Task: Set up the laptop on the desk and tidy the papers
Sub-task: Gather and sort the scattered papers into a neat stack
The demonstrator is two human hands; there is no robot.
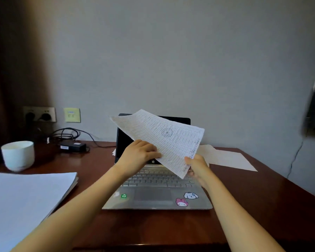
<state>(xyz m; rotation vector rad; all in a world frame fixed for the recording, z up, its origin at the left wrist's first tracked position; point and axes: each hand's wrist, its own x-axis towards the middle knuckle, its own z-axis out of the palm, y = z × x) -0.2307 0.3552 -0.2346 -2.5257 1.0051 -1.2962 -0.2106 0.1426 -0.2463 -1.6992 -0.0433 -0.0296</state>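
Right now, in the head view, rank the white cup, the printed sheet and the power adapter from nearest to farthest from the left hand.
1. printed sheet: held by the left hand itself, in the middle of the view.
2. power adapter: off to the left and farther back.
3. white cup: at the far left.

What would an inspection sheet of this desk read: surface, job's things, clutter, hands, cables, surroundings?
Surface: dark wooden desk.
Job's things: laptop open, screen dark; printed sheet held above its keyboard; paper stack at left; loose sheets to the laptop's right.
Clutter: white cup at rear left.
Hands: left hand and right hand both hold the printed sheet.
Cables: power adapter with black cable looped below the wall socket.
Surroundings: grey wall; brown curtain at left.
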